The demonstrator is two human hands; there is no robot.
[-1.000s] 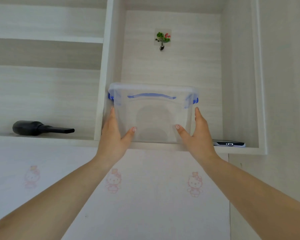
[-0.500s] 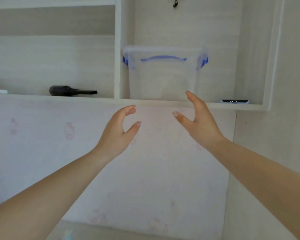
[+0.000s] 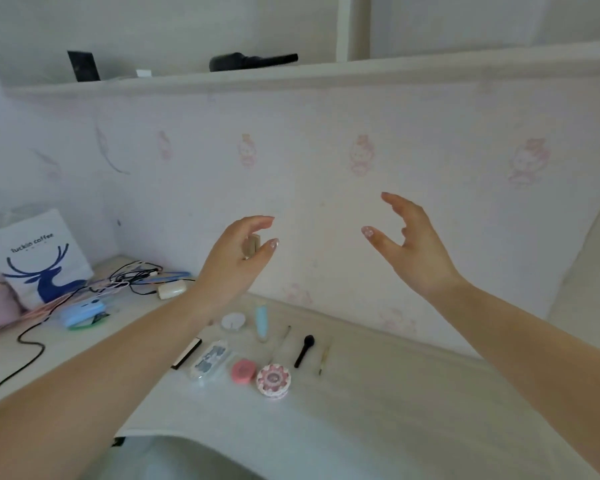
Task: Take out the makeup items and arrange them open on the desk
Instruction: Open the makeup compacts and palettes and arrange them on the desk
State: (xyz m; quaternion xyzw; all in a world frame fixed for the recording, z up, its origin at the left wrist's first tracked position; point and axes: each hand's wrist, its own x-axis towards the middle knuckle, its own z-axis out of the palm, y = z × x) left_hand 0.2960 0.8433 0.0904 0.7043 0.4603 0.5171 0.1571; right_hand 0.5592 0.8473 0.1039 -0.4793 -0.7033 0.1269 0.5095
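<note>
Biggest thing here is the pale wood-grain desk running along a wall with faint pink cartoon-cat wallpaper; a shelf ledge sits above it with a dark hair dryer lying on top.

Over on the left there's a white Luckin Coffee paper bag with a blue deer on it, then a tangle of cables and a light blue gadget in front; none of that matters for the job.

Both hands are up in the air in front of the wall, well above the desk; left hand has loosely curved fingers with nothing in them, right hand is spread with thumb and fingers apart, also holding nothing.

The makeup stuff is already laid out on the desk below the left forearm: a clear case with dark contents, a flowery pink-and-white round compact, a plain pink round compact, a white round one further back, a pale blue tube, a black brush, a slim black-and-white stick and two thin pencil-ish things I can't really identify.

My read: layout looks mostly done, but the round compacts seem to have lids on; so next I'd bring the hands down, steady each base with one hand and pop the lid with the other; go gently, since they sit close together and a nudge would mess up the row.
</note>
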